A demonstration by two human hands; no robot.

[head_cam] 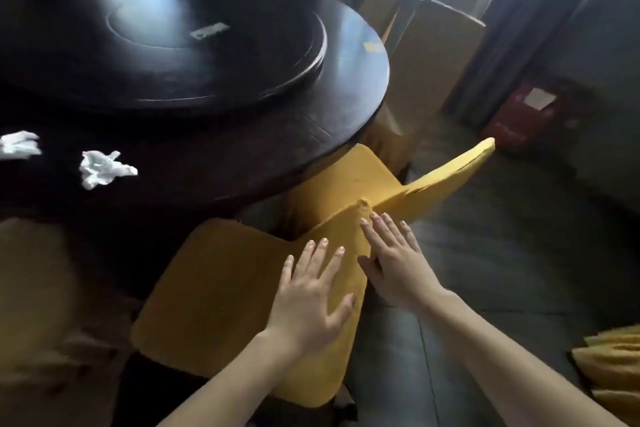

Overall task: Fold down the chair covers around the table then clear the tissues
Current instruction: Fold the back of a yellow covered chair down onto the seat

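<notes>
Both hands flat, fingers spread, left hand (pixel 313 291) and right hand (pixel 393 263) on yellow chair cover (pixel 214 295)

So all you really get of the person from the head view is two bare forearms coming up from the bottom edge of the frame, no sleeves anywhere on them, no watch, no bracelet, no rings that I can spot. The left hand (pixel 313 291) sits around lower centre, the right hand (pixel 393 262) just to the right of it. Fingernails are short and plain, with a light natural look, nothing painted as far as the blur lets me tell. Down at the bottom centre-right there's grey trouser fabric with a seam running down it (pixel 401 367), looks like the person's leg.
</notes>
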